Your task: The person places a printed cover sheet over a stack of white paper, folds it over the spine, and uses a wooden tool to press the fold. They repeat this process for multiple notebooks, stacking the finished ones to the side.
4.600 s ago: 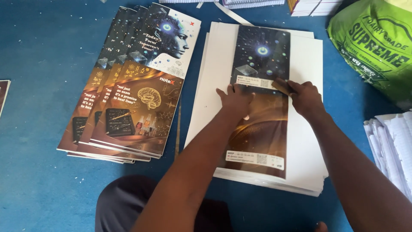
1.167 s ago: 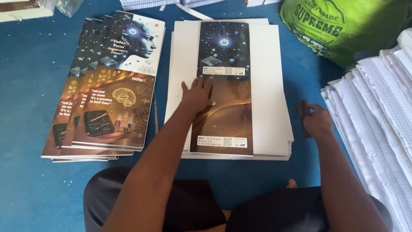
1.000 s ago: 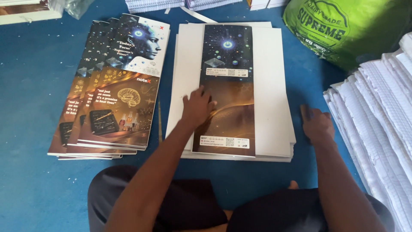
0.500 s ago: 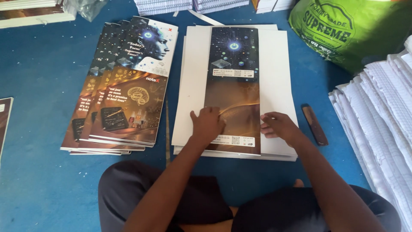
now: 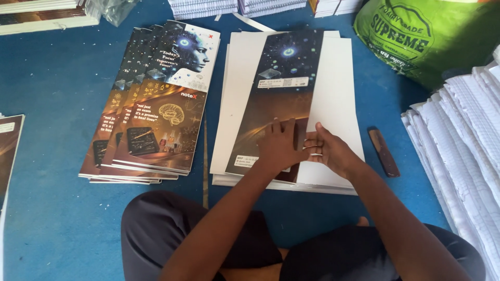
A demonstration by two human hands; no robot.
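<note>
Left hand: the left hand (image 5: 278,148) lies flat, fingers spread and gripping nothing, palm down on the lower part of the dark printed cover sheet (image 5: 276,88).
Right hand: the right hand (image 5: 328,151) rests just beside the left, fingers loosely extended along the sheet's right edge; whether they pinch that edge cannot be told.
Cover sheet: it lies face up on the stack of white boards (image 5: 338,88), running away from the fingertips.
Done, as judged: a fanned pile of finished covers (image 5: 151,104) lies well to the left of the left fingers.
In hand, as judged: the sheet looks placed on its board and is being pressed or creased.
Left: many boards sit under the palms.
Nearby: a brown wooden stick (image 5: 384,152) lies on the blue floor (image 5: 52,78) right of the right fingers, untouched.
</note>
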